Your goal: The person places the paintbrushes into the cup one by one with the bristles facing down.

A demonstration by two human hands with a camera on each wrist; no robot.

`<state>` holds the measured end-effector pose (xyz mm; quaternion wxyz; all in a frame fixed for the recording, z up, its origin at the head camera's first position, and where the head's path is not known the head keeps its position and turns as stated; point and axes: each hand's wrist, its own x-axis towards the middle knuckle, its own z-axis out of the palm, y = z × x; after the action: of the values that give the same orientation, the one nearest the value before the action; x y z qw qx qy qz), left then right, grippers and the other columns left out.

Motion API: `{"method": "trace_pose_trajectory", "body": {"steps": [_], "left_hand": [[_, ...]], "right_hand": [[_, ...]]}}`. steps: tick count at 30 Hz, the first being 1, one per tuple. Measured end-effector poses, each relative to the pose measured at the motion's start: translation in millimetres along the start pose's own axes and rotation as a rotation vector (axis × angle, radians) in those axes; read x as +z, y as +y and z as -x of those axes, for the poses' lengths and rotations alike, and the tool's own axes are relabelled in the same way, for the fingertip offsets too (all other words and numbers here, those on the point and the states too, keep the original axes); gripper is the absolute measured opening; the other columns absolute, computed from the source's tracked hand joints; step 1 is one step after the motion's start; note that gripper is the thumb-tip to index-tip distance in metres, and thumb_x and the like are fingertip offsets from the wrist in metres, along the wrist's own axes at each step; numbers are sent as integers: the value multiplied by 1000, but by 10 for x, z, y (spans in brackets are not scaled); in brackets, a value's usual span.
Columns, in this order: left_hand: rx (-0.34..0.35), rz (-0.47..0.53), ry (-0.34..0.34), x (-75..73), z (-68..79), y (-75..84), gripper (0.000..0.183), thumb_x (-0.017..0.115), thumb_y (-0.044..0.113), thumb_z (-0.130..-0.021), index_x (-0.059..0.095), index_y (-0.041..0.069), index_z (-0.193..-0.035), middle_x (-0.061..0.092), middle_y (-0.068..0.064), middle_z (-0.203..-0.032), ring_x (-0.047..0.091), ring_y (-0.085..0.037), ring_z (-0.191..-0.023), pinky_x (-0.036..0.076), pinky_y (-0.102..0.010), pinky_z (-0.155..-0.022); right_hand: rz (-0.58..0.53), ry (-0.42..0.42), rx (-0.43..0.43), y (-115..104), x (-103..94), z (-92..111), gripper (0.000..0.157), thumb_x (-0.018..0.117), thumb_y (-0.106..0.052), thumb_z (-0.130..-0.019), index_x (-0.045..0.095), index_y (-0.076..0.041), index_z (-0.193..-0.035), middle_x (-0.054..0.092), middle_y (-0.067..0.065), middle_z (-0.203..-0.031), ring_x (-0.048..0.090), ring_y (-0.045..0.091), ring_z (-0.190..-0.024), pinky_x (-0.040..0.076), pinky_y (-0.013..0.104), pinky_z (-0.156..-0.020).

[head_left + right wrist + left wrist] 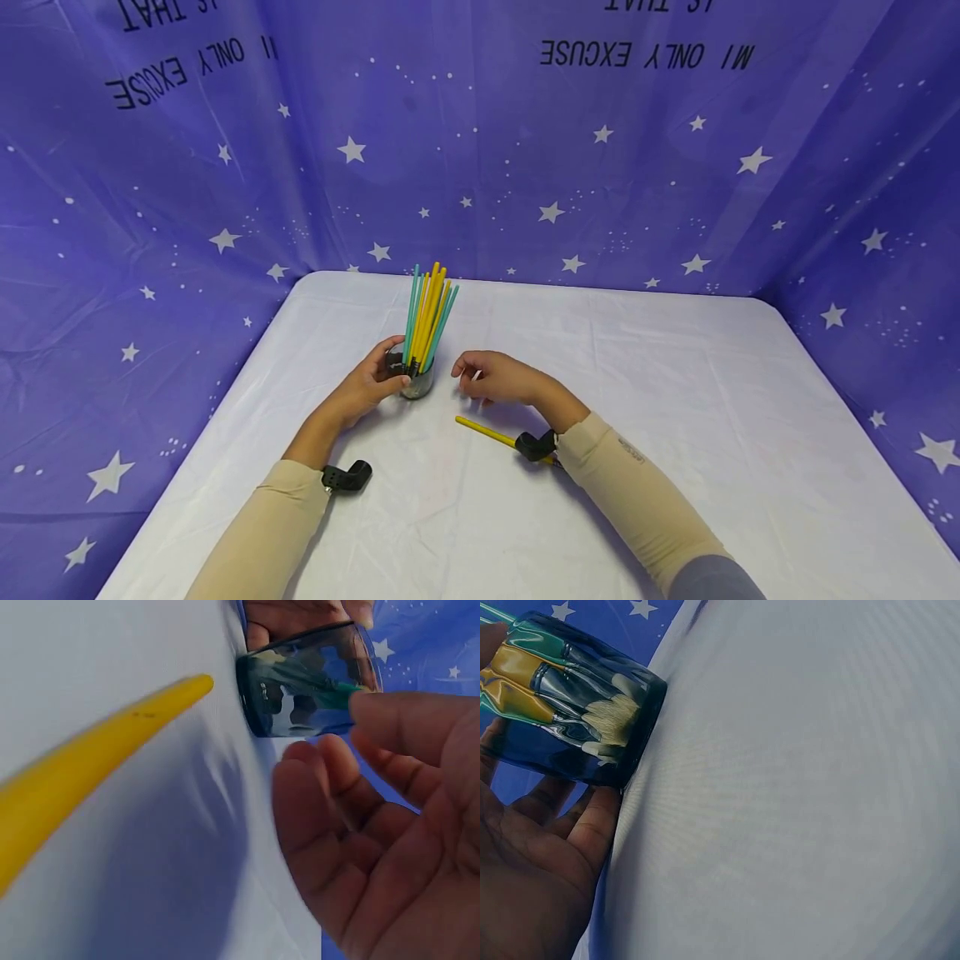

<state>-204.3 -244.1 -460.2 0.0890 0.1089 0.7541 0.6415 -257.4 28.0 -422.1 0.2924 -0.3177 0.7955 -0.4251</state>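
Note:
A clear glass cup [417, 387] stands on the table, holding several yellow and turquoise paintbrushes [429, 321]. In the left wrist view their pale bristles [613, 720] point down to the cup's base. My left hand [366, 383] grips the cup from its left side, thumb in front and fingers round the back. To the cup's right hovers my right hand [501, 377], fingers loosely bent with nothing between them. A yellow paintbrush [483, 429] lies on the table below it; the right wrist partly hides its far end.
A white cloth covers the table [675, 400]. Purple curtains [480, 150] with white stars rise at the back and both sides. A black wrist camera [348, 477] is worn on the left wrist, another [534, 447] on the right.

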Motion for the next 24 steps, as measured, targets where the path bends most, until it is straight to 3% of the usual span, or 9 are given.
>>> {"method": "trace_pose_trajectory", "body": {"steps": [5,11,15,24], "left_hand": [[-3,-5,-2,3,-3,-13,74,63,5,-95,22,12,-155,40,-29,-144,43,-39,-130,43,-29,-97],[1,-11,-2,-12,-9,-14,74,63,5,-95,22,12,-156,40,-29,-145,42,-39,-132,42,-28,-98],[7,-18,-1,-1,-12,-7,74,64,5,-94,22,11,-155,40,-29,-145,43,-39,-132,42,-28,-98],[-1,-14,2,-2,-12,-5,75,65,7,-94,22,12,-155,40,-28,-146,42,-39,-133,42,-29,-99]], "right_hand": [[50,-89,3,2,48,83,22,56,-3,-96,58,-1,-118,60,5,-90,61,28,-80,54,37,-67],[183,-161,-7,19,84,117,18,60,0,-93,62,-5,-110,59,2,-85,53,14,-71,45,27,-66],[249,-204,11,32,110,118,17,63,0,-93,63,-10,-106,58,0,-83,53,12,-69,44,26,-64],[334,-223,-26,53,155,91,20,67,-2,-92,64,-13,-107,55,-3,-83,50,10,-75,42,25,-69]]}}
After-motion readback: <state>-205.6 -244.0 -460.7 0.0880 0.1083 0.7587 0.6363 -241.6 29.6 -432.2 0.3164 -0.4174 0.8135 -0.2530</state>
